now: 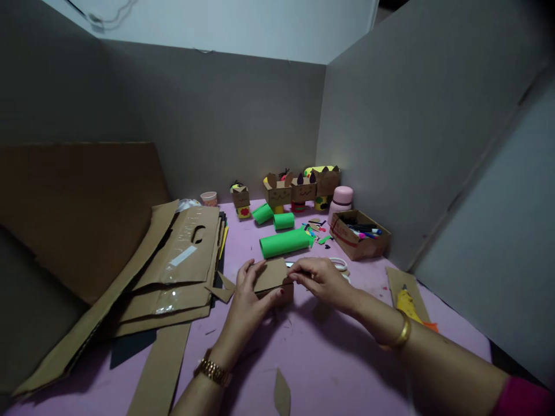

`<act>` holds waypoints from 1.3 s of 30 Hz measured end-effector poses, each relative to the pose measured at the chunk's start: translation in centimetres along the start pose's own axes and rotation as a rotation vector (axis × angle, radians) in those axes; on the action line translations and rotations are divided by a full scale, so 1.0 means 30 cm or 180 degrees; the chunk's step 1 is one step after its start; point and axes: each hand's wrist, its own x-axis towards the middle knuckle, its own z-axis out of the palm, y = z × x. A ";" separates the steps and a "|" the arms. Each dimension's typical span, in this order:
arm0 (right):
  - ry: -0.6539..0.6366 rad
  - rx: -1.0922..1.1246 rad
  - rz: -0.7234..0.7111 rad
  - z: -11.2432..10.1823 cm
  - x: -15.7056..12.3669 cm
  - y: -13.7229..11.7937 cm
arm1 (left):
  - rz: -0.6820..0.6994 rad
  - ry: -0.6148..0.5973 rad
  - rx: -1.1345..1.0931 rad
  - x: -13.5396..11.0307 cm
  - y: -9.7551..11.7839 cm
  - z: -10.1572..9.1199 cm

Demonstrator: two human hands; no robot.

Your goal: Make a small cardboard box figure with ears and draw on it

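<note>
A small brown cardboard box (271, 275) sits above the pink table, its flat top facing up. My left hand (249, 300) grips it from the left, with fingers along the far side and the thumb on the near side. At the box's right corner, my right hand (318, 280) is closed in a pinch. Whatever is between those fingertips, if anything, is too small to make out. Just behind the right hand lie white-handled scissors (339, 264), partly hidden. A green paper tube (285, 243) lies beyond the box.
Flattened cardboard (191, 245) is stacked on the left. Several cardboard animal figures (278, 193) stand at the back, near shorter green tubes (284, 221). To the right are a pen box (362, 248), a pink bottle (342, 199) and a yellow glue gun (406, 303). A leaf-shaped cardboard piece (281, 393) lies in front.
</note>
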 end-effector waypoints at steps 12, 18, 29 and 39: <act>0.0017 -0.0156 -0.0124 0.004 0.003 -0.010 | -0.0111 -0.0015 -0.0085 0.005 0.021 -0.004; -0.0013 -0.0135 -0.0116 0.003 0.002 -0.011 | -0.0109 0.0009 -0.0131 0.003 0.027 -0.006; -0.0030 0.0189 0.0054 0.005 0.000 -0.007 | 0.0013 0.0109 0.0009 0.003 0.019 -0.003; 0.0024 0.0433 0.0415 0.024 -0.019 0.028 | 0.0052 0.0230 0.0255 0.006 0.022 -0.008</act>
